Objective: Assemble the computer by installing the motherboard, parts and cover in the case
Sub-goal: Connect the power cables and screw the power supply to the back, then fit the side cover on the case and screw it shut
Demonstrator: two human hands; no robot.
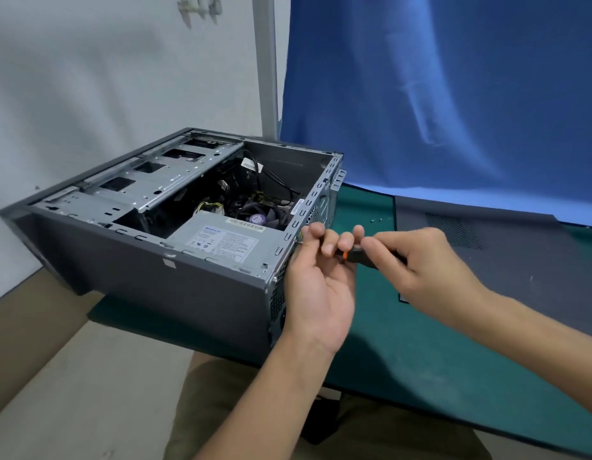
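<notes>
A dark grey computer case lies open on its side on the green mat. Inside are the silver power supply, drive cage, cables and a fan. A screwdriver with a black and orange handle points at the case's rear panel near the power supply. My left hand pinches its shaft close to the panel. My right hand grips the handle. The dark grey side cover lies flat on the mat to the right.
Two small screws lie on the mat behind my hands. A blue cloth hangs behind the table, beside a grey post. The case overhangs the table's left edge. My lap shows below.
</notes>
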